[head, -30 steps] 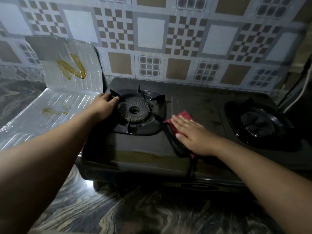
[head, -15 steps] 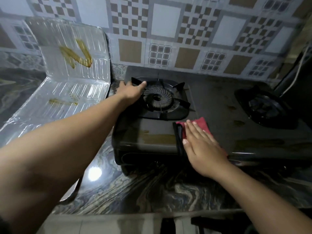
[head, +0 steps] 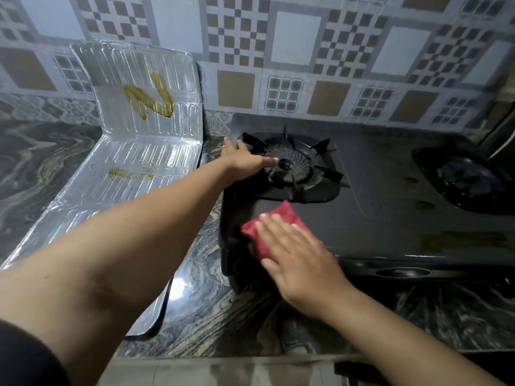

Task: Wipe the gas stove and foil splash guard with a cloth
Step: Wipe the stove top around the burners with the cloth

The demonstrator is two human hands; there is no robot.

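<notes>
Red cloth [head: 274, 232] lies flat on the gas stove [head: 390, 218] top at its front-left corner, pinned under the right hand [head: 301, 263], palm down, fingers spread. The left hand [head: 245, 160] rests open on the left burner's pan support [head: 295, 165], bracing. Brown stains [head: 423, 206] lie to the cloth's right; the streaked foil splash guard [head: 133, 151] stands left, nearer the left hand.

The left hand [head: 245, 162] reaches toward twelve o'clock on a long straight arm, palm down, fingers spread and flat. The right hand [head: 301, 257] lies nearer, palm down, fingers together pointing toward eleven o'clock, pressed flat.
</notes>
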